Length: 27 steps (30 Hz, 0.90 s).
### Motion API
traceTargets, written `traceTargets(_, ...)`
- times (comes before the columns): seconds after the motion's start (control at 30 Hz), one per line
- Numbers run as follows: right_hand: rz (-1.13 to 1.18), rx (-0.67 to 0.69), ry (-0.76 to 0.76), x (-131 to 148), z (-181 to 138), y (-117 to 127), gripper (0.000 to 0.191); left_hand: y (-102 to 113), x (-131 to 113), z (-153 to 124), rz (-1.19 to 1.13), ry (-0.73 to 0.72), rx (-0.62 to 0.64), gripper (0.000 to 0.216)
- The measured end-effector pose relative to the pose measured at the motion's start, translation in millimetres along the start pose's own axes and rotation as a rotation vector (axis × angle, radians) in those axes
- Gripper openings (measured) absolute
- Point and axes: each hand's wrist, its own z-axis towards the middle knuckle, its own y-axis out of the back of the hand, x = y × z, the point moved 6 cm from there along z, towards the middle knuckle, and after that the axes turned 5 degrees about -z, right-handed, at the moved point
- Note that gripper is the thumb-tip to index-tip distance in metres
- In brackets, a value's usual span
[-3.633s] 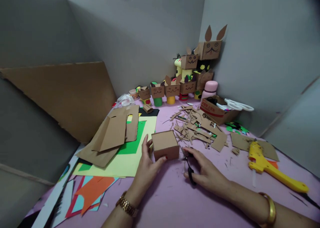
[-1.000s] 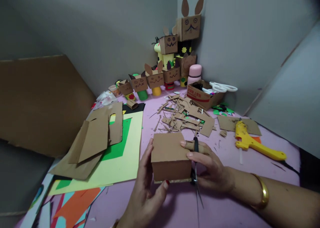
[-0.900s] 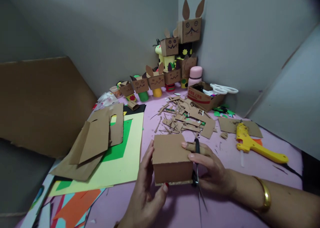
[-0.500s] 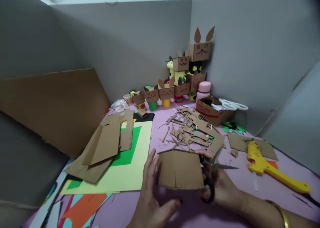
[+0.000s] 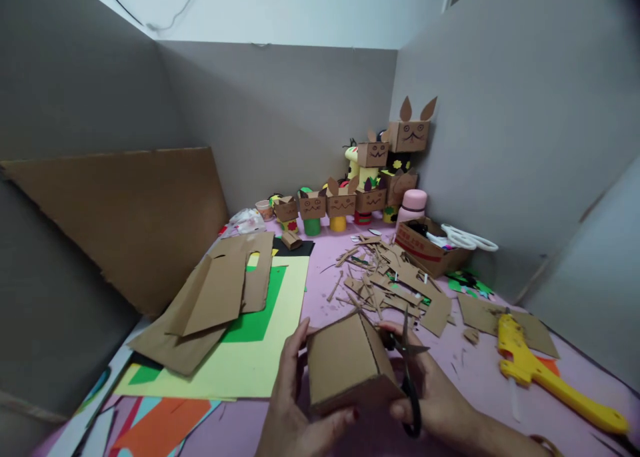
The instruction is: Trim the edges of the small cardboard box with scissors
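Observation:
A small brown cardboard box [image 5: 345, 357] is held between my two hands, low in the middle of the view, tilted so its top and front faces show. My left hand [image 5: 295, 397] grips its left side, thumb along the lower front edge. On the other side my right hand [image 5: 430, 383] steadies the box and also holds black-handled scissors [image 5: 411, 377], their blades apart and pointing up and to the right. Part of the right fingers is hidden behind the box and the scissors.
Cardboard scraps [image 5: 390, 277] lie beyond the box. A yellow glue gun [image 5: 550, 377] rests at right, near an open carton [image 5: 425, 247]. Cardboard sheets [image 5: 215, 297] cover coloured paper at left. Cardboard animal figures [image 5: 341, 203] and a pink bottle [image 5: 413, 203] stand at the back.
The box has been turned and tipped, so a different face and a corner now show. My left thumb has closed onto it. The head view has tilted up a little.

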Motion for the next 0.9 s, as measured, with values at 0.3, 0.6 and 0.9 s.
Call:
traceTargets(0.3, -0.039, -0.15, 0.053, 2.3, -4.8, 14.7, 0.087, -2.6, 21.5, 12.8, 0.118, 0.108, 0.201, 0.093)
traceTargets(0.6, -0.084, -0.073, 0.027, 5.7, -6.5, 16.8, 0.082, -15.3, 24.4, 5.9, 0.034, 0.154, 0.362, 0.094)
traceTargets(0.9, -0.155, -0.029, 0.018, 3.1, -7.1, 13.0, 0.083, -10.8, 5.2, 3.2, 0.286, 0.013, 0.292, 0.074)
